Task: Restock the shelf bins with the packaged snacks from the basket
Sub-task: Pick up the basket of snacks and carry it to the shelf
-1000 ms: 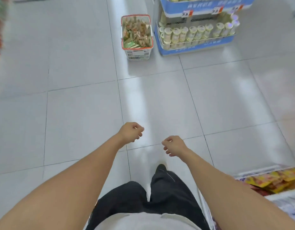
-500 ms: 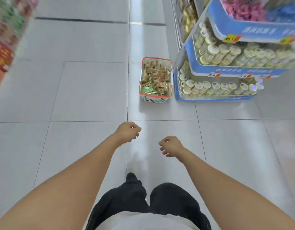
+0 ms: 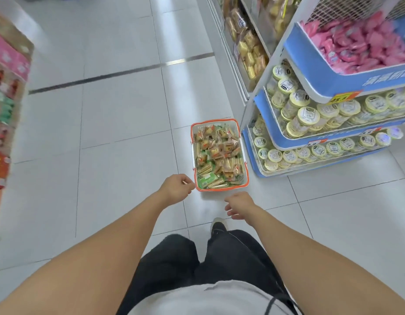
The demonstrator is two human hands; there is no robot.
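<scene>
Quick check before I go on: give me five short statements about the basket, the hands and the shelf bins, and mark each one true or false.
1. The orange-rimmed white plastic basket stands on the tiled floor. True.
2. The basket is empty. False: it is full of small packaged snacks in clear and green wrappers.
3. The left hand holds a snack packet. False: it holds nothing, fingers loosely curled, near the basket's near corner.
4. The right hand holds nothing. True.
5. The top blue shelf bin holds yellow-lidded jars. False: it holds pink packets; the yellow-lidded jars are in the tiers below.
</scene>
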